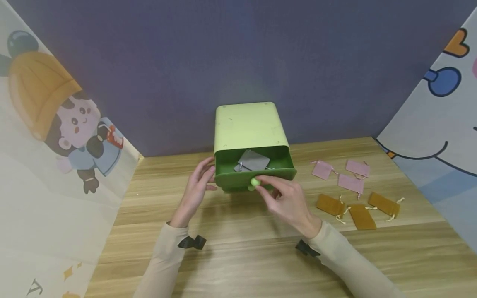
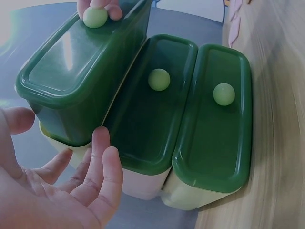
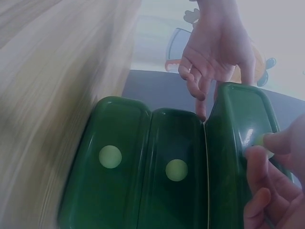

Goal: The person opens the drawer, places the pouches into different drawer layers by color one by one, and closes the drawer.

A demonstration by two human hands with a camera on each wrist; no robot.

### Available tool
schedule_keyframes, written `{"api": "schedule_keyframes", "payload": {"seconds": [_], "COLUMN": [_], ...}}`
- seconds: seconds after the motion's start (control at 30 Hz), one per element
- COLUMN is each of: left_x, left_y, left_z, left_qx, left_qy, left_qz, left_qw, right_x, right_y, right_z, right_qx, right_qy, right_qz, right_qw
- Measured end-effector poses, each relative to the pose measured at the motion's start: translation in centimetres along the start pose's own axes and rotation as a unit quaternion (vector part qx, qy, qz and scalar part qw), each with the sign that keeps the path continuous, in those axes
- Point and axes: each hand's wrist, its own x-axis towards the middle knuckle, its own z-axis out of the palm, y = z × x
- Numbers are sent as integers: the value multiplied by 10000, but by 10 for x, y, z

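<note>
Head view, centre of the frame: the top drawer [image 1: 232, 179] is seen pulled partly out of the cabinet [image 1: 249, 126], with grey cloth [image 1: 254, 160] inside; both lower drawers [image 2: 147, 119] are closed; pink pouches [image 1: 322, 169] and brown pouches [image 1: 362, 217] are spread outside, at right; the knob [image 1: 255, 181] is pinched narrowly by the right hand [image 1: 286, 199]; the left hand [image 1: 194, 188] is held loosely spread by the cabinet's left side, contact unclear.
</note>
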Motion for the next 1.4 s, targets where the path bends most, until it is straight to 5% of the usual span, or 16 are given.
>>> {"api": "schedule_keyframes", "payload": {"seconds": [1.4], "left_x": [0], "left_y": [-2], "left_z": [-3], "left_qx": [26], "left_qy": [-180], "left_qz": [61], "left_qw": [9998], "right_x": [19], "right_y": [3], "right_z": [7], "right_qx": [11], "right_qy": [-85], "right_qz": [1041], "right_qw": [9945]}}
